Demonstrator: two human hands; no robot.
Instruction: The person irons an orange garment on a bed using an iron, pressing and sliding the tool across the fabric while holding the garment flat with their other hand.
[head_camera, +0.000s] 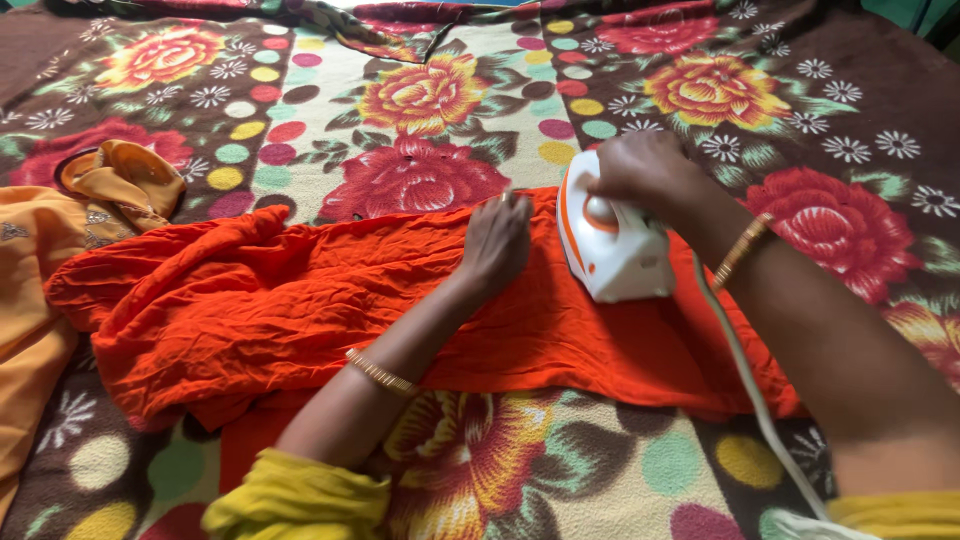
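Left hand (497, 243) lies flat, pinning orange cloth (300, 310) taut, while right hand (648, 172) grips the white iron (612, 240) pressing it.

Single head-worn view, looking steeply down and forward from close above the floral blanket (420, 100). Forearms enter from 5 and 7 o'clock; blanket's far edge lies at 12 o'clock. No second view.

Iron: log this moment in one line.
right hand grips iron | iron on orange cloth | left hand flat on cloth
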